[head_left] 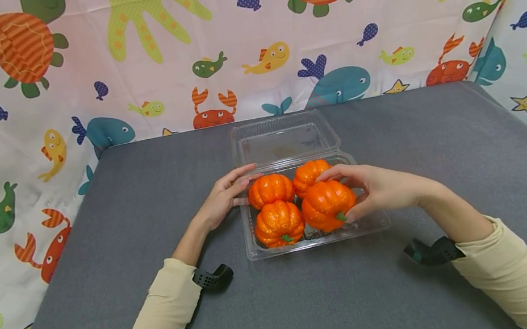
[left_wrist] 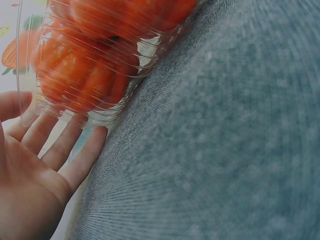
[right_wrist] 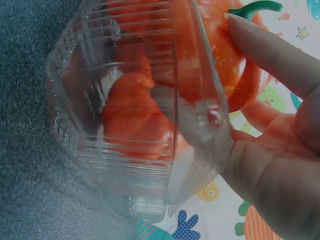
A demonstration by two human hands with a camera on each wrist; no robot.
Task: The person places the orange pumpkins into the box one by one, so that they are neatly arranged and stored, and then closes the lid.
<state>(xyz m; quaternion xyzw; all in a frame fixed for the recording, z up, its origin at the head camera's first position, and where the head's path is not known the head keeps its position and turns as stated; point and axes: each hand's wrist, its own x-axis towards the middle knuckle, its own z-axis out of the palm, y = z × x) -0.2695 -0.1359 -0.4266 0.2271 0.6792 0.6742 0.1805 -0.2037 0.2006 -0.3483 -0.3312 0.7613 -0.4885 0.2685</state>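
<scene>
A clear plastic clamshell container (head_left: 302, 247) lies on the table with small orange pumpkins in it. Two pumpkins sit in its left half, a rear one (head_left: 270, 190) and a front one (head_left: 279, 223); a third (head_left: 310, 175) is at the back right. My right hand (head_left: 376, 187) grips a fourth pumpkin (head_left: 327, 205) with a green stem, above the container's front right part. In the right wrist view, the held pumpkin (right_wrist: 235, 60) rises past the rim, with some fingers behind the clear wall. My left hand (head_left: 226, 193) touches the container's left side, its fingers (left_wrist: 65, 145) extended.
The container's clear lid (head_left: 285, 138) is folded back flat behind it. Grey cloth covers the table (head_left: 286, 310). A white curtain (head_left: 221, 27) printed with sea animals hangs along the back and sides. Each wrist wears a dark camera band (head_left: 214, 277).
</scene>
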